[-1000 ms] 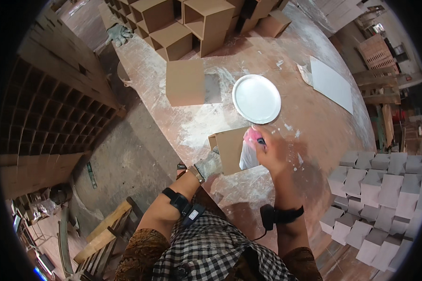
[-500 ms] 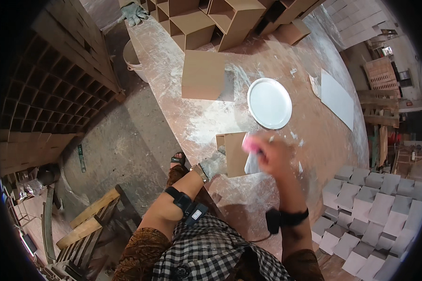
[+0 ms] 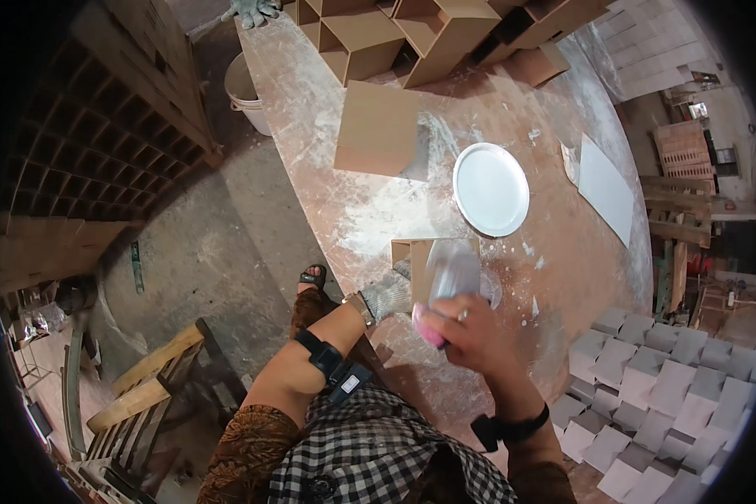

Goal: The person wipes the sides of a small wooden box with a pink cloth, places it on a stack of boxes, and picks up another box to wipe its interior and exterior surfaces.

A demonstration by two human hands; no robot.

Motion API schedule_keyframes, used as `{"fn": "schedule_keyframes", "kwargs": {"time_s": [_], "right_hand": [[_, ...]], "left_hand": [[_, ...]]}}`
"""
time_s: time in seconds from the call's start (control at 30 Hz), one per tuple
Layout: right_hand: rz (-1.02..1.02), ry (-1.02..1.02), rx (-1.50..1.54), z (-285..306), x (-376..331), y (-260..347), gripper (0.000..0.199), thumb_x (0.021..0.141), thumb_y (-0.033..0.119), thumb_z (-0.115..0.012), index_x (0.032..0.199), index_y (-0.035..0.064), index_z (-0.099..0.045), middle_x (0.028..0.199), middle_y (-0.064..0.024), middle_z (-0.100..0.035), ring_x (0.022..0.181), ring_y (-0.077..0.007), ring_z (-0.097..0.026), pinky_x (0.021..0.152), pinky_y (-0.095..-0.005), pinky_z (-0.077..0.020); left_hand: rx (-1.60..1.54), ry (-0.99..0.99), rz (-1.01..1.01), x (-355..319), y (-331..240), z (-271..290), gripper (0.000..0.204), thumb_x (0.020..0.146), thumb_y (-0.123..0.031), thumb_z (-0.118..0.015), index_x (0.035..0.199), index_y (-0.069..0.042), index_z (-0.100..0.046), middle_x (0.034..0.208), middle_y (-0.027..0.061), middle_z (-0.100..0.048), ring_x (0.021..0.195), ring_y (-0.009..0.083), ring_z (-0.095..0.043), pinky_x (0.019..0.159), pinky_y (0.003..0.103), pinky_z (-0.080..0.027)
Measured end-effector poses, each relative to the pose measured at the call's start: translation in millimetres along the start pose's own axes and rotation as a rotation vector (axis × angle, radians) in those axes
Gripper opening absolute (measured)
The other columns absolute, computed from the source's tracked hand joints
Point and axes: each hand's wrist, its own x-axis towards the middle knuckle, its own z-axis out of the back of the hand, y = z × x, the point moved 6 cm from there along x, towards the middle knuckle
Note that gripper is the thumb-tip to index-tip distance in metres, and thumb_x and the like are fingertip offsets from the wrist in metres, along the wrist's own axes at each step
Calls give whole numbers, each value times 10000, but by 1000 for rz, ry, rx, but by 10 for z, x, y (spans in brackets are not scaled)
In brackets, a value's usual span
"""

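Note:
My left hand (image 3: 391, 293), in a grey knit glove, steadies the left side of a small brown cardboard-like box (image 3: 414, 277) on the table; its fingertips are partly hidden there. Bare and ringed, my right hand (image 3: 470, 332) is closed round the pink grip of a pink-handled tool (image 3: 429, 326). The tool's broad, whitish head is smeared by motion over the right part of the box, so its exact kind is unclear. Beyond the box stands a round white dish (image 3: 457, 202), its inside white too.
Another brown box (image 3: 378, 128) stands farther off on the white-smeared table (image 3: 302, 134). Stacked open boxes (image 3: 361, 42) and a grey glove (image 3: 255, 12) are at the far edge. A white panel (image 3: 606, 190) lies right. Grey-white blocks (image 3: 647, 370) fill the lower right; a bucket (image 3: 245, 97) stands left.
My right hand has come down and left, nearer to me, swinging the tool's whitish head across the box. My left hand still holds the box's side. The whole view has shifted slightly.

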Motion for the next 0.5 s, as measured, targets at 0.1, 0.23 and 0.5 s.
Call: {"fn": "schedule_keyframes", "kwargs": {"time_s": [0.1,0.23,0.5], "right_hand": [[-51,-41,-60,48,66,-196,465,574,-28,-542,1015,102,-609,810,-63,-605,711,-284,-557,604,-393,-444],[-219,-234,-191,243,371,-620,482,560,-30,-534,1017,105,-606,803,-71,-595,706,-281,-558,596,-389,-444],[-186,41,-20,44,62,-189,498,535,-26,-532,1015,90,-601,870,-121,-580,755,-307,-548,637,-404,-450]], "left_hand": [[-32,-11,-6,-17,-25,-12,344,858,-175,-545,1182,-65,-511,1191,98,-517,1084,203,-508,961,326,-389],[-84,27,-12,165,-76,-133,340,862,-171,-541,1184,-66,-510,1191,96,-518,1083,200,-510,959,324,-392],[-137,-22,-38,134,-113,-91,333,870,-161,-534,1189,-68,-509,1192,91,-519,1079,193,-514,957,321,-398]]}}
